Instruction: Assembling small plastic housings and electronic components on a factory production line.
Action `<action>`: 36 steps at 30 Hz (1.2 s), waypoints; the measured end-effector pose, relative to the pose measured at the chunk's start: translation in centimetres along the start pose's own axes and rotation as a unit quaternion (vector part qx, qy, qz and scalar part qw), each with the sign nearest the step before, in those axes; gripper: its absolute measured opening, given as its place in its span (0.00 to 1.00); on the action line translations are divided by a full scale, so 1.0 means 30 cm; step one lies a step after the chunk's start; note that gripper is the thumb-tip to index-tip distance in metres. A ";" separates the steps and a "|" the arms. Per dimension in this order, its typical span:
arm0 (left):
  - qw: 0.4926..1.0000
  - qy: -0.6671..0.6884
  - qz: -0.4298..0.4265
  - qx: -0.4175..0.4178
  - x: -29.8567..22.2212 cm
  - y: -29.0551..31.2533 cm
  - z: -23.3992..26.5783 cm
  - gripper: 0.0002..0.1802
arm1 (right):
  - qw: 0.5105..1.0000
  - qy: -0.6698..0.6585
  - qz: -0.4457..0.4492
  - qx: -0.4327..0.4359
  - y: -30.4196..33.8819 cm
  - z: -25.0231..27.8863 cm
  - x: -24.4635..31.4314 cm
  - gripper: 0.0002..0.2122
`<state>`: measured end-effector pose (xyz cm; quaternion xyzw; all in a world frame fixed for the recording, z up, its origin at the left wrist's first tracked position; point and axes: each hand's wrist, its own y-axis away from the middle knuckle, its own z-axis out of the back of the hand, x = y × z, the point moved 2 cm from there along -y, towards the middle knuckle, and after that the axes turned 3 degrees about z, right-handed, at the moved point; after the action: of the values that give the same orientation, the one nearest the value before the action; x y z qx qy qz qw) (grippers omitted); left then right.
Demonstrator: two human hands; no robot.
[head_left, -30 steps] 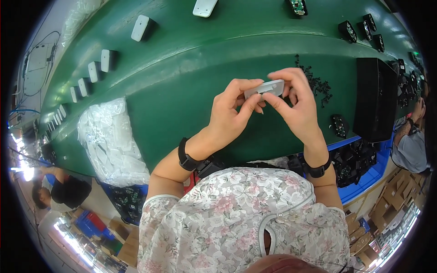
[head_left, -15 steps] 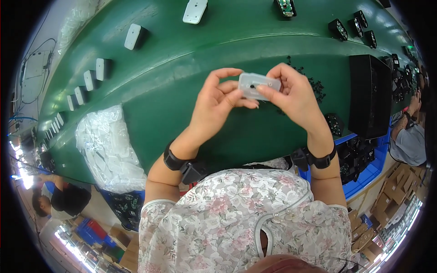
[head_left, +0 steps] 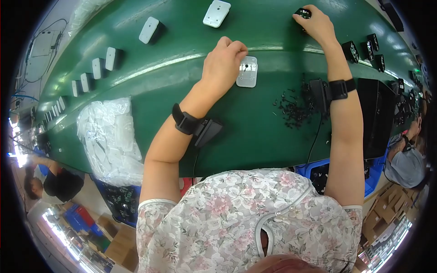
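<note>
A translucent white plastic cover (head_left: 247, 78) with small holes and a dark spot lies on the green table. Just beside its upper left edge is my left hand (head_left: 221, 66), fingers curled in and thumb side turned down. Whatever its fingertips may hold is hidden. At the far side of the table, my right hand (head_left: 317, 23) grips a small black housing (head_left: 303, 13) with a circuit board inside, thumb on the near side and fingers over the top.
Small black screws (head_left: 293, 109) are scattered in front of me. White-topped units (head_left: 149, 30) line the table's left and far side. A bag of white covers (head_left: 109, 143) sits left. Black housings (head_left: 351, 52) and a black box (head_left: 374, 116) stand right; a blue bin (head_left: 374, 179) is below.
The white cover has gone from both hands onto the table. My right hand has reached far forward to the black housing; my left has moved slightly forward.
</note>
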<state>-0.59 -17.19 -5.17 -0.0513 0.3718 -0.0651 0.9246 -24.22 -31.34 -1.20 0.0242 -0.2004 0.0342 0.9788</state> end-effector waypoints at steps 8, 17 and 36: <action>0.992 -0.080 -0.081 -0.063 -0.062 0.149 -0.006 0.29 | 0.953 -0.289 0.082 0.017 0.269 -0.033 -0.051 0.18; 0.988 0.029 -0.150 0.003 -0.057 0.163 0.007 0.31 | 0.953 -0.226 0.199 -0.028 0.487 0.000 0.104 0.15; 0.980 -0.002 -0.192 0.054 -0.009 0.186 0.037 0.32 | 0.938 -0.074 0.327 -0.091 0.623 -0.155 0.213 0.17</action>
<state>0.45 -11.58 -4.98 -0.0716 0.3490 -0.2613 0.8971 -17.98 -12.06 -2.32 -0.1291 -0.2713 0.3318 0.8942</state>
